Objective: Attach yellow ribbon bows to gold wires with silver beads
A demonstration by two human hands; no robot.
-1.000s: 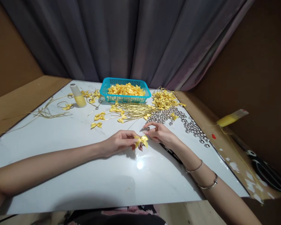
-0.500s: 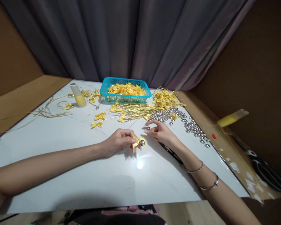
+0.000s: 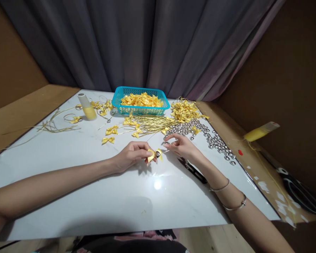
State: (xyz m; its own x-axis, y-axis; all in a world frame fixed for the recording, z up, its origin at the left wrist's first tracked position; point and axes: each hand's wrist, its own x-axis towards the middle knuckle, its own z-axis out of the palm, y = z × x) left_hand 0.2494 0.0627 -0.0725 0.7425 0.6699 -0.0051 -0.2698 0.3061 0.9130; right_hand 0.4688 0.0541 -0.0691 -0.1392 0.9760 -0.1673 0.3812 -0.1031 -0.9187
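Observation:
My left hand [image 3: 133, 156] is closed, pinching a yellow ribbon bow [image 3: 151, 155] over the middle of the table. A shiny silver bead [image 3: 158, 154] sits at the centre of the bow. From the bow's right side a thin, straight, pale strand [image 3: 166, 151] runs to my right hand [image 3: 183, 147]; whether it is thread or a needle I cannot tell. The thumb and fingers of my right hand are bent around the strand's end, with the forefinger arched above. Just beyond that hand lies a spread of silver beads [image 3: 180, 129].
A blue basket [image 3: 140, 112] of yellow bows stands at the back. Gold cords [image 3: 154, 123] and a pile of corded bows [image 3: 185, 111] lie before it. Spools of yellow thread [image 3: 89, 110] flank the table. A black cutter [image 3: 192, 169] lies under my right forearm; scissors [image 3: 300, 193] are far right.
My left hand has lifted slightly, and the bow has turned and shifted a little up and left. The thin strand now shows between the bow and my right hand.

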